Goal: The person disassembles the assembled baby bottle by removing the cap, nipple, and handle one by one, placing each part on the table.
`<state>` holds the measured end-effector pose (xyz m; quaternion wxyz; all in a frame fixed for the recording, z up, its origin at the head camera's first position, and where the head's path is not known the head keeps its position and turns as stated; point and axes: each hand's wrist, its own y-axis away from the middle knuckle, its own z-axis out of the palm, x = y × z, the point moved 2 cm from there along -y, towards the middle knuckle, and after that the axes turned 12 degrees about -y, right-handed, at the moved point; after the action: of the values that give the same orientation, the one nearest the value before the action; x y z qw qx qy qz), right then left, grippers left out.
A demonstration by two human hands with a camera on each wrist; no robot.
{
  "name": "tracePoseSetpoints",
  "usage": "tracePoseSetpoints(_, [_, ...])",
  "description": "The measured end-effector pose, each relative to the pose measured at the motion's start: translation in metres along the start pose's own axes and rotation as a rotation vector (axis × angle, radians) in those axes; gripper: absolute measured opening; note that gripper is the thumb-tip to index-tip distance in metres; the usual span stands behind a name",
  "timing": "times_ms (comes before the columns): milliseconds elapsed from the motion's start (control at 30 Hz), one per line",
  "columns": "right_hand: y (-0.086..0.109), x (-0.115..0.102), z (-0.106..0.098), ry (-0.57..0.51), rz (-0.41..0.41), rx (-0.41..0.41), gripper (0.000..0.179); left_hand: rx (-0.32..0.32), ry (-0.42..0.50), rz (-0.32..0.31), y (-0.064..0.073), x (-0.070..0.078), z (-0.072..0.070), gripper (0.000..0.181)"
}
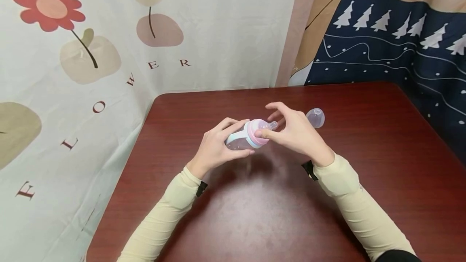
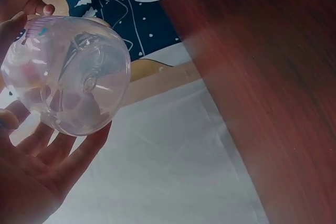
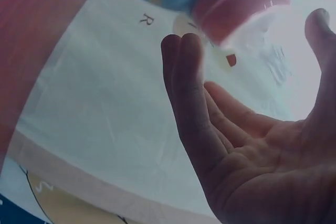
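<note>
Pale cream fabric sleeves (image 1: 378, 221) are closest to the lens, both reaching in over a dark red wood-look counter (image 1: 386, 140). So the left hand (image 1: 214, 144) has its fingers wrapped round a clear plastic baby bottle with a pale blue handle ring, a pink collar and a clear teat (image 1: 240, 144). It's tilted, teat pointing right, held up over the middle of the counter. Right hand's (image 1: 298, 132) fingers are spread wide around the teat end, gripping nothing; right wrist view shows the thumb well apart from the collar. Clear domed cap (image 1: 315, 118) is off, sitting past the right hand, toward the counter's far edge, right of centre.

My guess: we're at the top-end step, collar still on. Next move probably calls for right fingers closing evenly on the collar, not the soft teat, while the left keeps the bottle steady.
</note>
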<state>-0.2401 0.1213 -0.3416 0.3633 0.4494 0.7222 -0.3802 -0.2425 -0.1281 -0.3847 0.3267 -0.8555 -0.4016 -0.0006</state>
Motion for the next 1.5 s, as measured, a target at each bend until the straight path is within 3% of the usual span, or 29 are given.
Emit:
tracePoseSetpoints(167, [0.003,-0.002,0.005,0.014,0.012,0.011,0.050,-0.001,-0.005,0.015,0.000,0.002,0.000,0.076])
tracePoseSetpoints(500, [0.004,-0.006,0.009,0.045,-0.071,0.003,0.041,-0.011,0.062,0.011,-0.001,0.002,0.001,0.075])
tracePoseSetpoints(733, [0.004,-0.007,0.011,0.004,-0.110,-0.051,0.040,-0.081,0.074,0.009,-0.001,0.002,0.002,0.074])
tracePoseSetpoints(867, [0.004,-0.007,0.012,0.001,-0.139,-0.064,0.040,-0.072,0.060,0.031,-0.001,0.001,0.000,0.071])
tracePoseSetpoints(1100, [0.005,-0.008,0.014,-0.001,-0.191,-0.051,0.040,-0.071,0.082,0.008,0.000,-0.002,-0.002,0.071])
tracePoseSetpoints(1233, [0.005,-0.007,0.013,-0.013,-0.238,-0.064,0.043,-0.083,0.127,-0.001,0.001,-0.003,-0.003,0.070])
tracePoseSetpoints(1400, [0.009,-0.010,0.007,0.021,-0.358,-0.151,0.056,-0.124,0.238,-0.014,0.001,-0.003,-0.002,0.067])
tracePoseSetpoints(1500, [0.011,-0.013,0.001,0.034,-0.362,-0.181,0.061,-0.120,0.246,0.001,0.000,0.000,-0.002,0.067])
